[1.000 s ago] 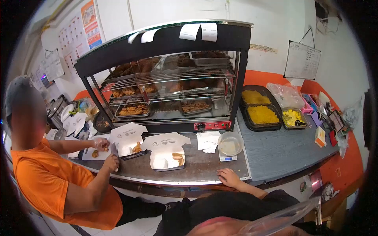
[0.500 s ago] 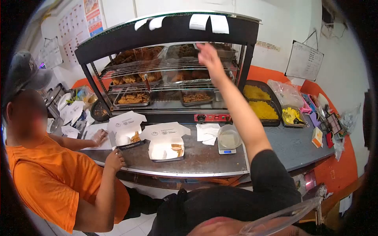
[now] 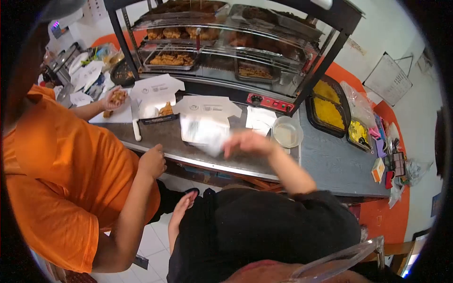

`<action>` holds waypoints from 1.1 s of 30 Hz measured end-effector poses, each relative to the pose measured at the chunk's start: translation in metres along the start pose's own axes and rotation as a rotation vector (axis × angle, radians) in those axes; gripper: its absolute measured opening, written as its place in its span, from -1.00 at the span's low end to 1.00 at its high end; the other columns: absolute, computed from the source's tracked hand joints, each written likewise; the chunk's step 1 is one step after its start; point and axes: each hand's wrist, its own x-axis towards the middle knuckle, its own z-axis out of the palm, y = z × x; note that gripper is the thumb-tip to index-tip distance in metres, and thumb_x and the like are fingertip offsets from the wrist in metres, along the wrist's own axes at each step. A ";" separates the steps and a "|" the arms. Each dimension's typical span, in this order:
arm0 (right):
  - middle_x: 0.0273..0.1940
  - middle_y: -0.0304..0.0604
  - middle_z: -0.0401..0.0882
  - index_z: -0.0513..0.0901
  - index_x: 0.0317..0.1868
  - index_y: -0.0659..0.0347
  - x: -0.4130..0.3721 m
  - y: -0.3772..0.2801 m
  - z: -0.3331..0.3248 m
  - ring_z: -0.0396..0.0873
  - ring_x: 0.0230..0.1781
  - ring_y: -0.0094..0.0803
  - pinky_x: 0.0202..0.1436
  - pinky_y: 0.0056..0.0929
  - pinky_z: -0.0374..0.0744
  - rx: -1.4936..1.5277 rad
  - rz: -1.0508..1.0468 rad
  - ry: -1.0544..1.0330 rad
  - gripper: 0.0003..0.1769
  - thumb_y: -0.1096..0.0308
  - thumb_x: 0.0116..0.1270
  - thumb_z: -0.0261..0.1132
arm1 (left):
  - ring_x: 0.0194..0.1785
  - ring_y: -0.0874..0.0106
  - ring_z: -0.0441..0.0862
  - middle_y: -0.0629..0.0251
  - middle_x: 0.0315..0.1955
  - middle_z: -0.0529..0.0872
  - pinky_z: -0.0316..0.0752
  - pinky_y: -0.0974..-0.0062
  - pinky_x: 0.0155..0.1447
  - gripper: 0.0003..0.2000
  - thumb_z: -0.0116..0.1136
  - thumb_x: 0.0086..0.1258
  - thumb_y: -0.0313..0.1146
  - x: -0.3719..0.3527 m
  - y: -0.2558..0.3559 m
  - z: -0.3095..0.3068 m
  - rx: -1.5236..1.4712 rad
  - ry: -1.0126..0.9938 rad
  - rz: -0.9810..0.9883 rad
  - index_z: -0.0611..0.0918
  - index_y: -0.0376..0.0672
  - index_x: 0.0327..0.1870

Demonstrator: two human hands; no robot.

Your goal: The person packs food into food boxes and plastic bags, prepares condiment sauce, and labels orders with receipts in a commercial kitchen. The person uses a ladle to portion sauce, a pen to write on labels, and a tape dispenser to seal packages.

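Note:
My right hand (image 3: 247, 143) is over the counter's front, its fingers closed on a motion-blurred white paper slip (image 3: 214, 147). The slip hangs over the open white takeaway box (image 3: 210, 107) and hides most of its inside. Low beside my body, my left hand (image 3: 183, 205) is empty with fingers stretched out. A second open box (image 3: 158, 89) to the left holds a white mound and a fried piece (image 3: 166, 109). Close to my right hand stands a round clear tub (image 3: 288, 132), over a scale that is mostly hidden.
A co-worker in orange stands left, one gloved hand (image 3: 117, 97) holding fried food over a white board (image 3: 120, 114). A white-handled knife (image 3: 137, 129) lies there. Behind is a heated glass cabinet (image 3: 269, 98) with trays; trays of yellow rice (image 3: 328, 113) sit right. White papers (image 3: 261, 118) lie mid-counter.
My right hand has come down from the cabinet's top to the front box, now with a slip. My left hand has come into view. The co-worker has let go of the knife and lifted food.

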 end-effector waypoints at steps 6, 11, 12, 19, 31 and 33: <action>0.08 -0.05 0.39 0.47 0.07 0.25 -0.018 0.086 0.082 0.37 0.07 -0.37 0.15 -0.43 0.31 -0.220 0.212 -0.211 -0.64 0.34 0.28 0.13 | 0.29 0.38 0.16 0.21 0.22 0.29 0.04 0.47 0.28 -0.47 -0.10 0.36 -0.27 0.014 0.129 0.114 0.359 -0.054 0.316 0.10 -0.29 0.29; -0.01 -0.07 0.47 0.54 -0.08 0.29 -0.025 0.073 0.059 0.44 -0.04 -0.40 0.04 -0.46 0.40 -0.056 0.208 -0.054 -0.75 0.37 0.28 0.11 | 0.16 0.24 0.38 -0.04 0.10 0.38 0.17 0.37 0.24 -0.50 -0.17 0.40 -0.20 0.018 0.118 0.114 -0.093 -0.063 0.242 0.17 -0.39 0.23; -0.08 -0.10 0.52 0.57 -0.15 0.29 -0.032 0.084 0.048 0.48 -0.13 -0.45 -0.02 -0.50 0.44 0.032 0.271 0.111 -0.78 0.38 0.28 0.10 | 0.16 0.24 0.38 -0.04 0.10 0.38 0.17 0.37 0.24 -0.50 -0.17 0.40 -0.20 0.017 0.118 0.114 -0.093 -0.065 0.241 0.17 -0.39 0.23; -0.40 -0.31 0.50 0.50 -0.19 0.23 -0.041 0.114 0.006 0.42 -0.44 -0.63 -0.37 -0.68 0.44 0.190 0.499 0.903 -0.82 0.33 0.28 0.08 | 0.07 0.17 0.46 -0.09 -0.01 0.46 0.26 0.31 0.16 -0.49 -0.07 0.35 -0.15 0.010 0.115 0.114 -0.055 -0.091 0.133 0.27 -0.39 0.16; -0.29 -0.23 0.42 0.35 0.02 0.19 -0.007 0.165 -0.047 0.47 -0.38 -0.50 -0.37 -0.53 0.52 0.209 0.533 1.081 -0.60 0.13 0.27 0.08 | 0.03 0.23 0.49 -0.07 -0.02 0.47 0.26 0.34 0.15 -0.49 -0.09 0.36 -0.16 -0.001 0.146 0.129 0.074 -0.028 0.177 0.26 -0.42 0.16; -0.27 -0.20 0.41 0.37 -0.01 0.23 0.008 0.153 -0.047 0.47 -0.36 -0.48 -0.40 -0.51 0.53 0.057 0.603 1.068 -0.53 0.03 0.25 0.07 | 0.02 0.24 0.49 -0.06 -0.02 0.48 0.26 0.34 0.15 -0.49 -0.09 0.36 -0.16 -0.002 0.152 0.134 0.102 -0.017 0.184 0.25 -0.43 0.16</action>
